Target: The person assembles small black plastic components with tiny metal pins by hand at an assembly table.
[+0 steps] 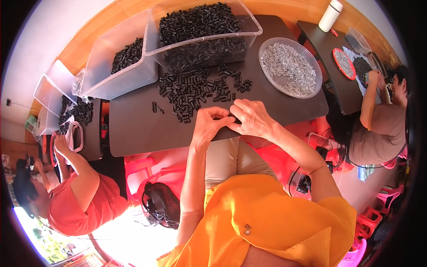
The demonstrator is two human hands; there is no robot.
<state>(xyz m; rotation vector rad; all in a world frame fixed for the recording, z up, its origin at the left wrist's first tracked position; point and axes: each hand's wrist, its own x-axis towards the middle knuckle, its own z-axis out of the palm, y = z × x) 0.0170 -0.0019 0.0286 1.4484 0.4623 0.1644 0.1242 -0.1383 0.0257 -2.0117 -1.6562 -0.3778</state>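
Over the table's front edge my left hand (209,124) and my right hand (253,118) meet, fingers bent and pinched. A bit of a small black plastic part (236,120) shows between the fingertips; most of it is hidden. Just beyond my hands lies a loose heap of short black plastic parts (187,91), with one small group (156,107) lying apart to the left. To the right, a round clear tray (318,84) holds many small, shiny silvery pieces (289,66).
Behind the heap stands a large clear bin (253,31) full of black parts; a second bin (100,82) beside it holds fewer. A co-worker in red (84,200) sits left, another in brown (378,129) right, each at a table. A black bag (161,202) hangs near my left.
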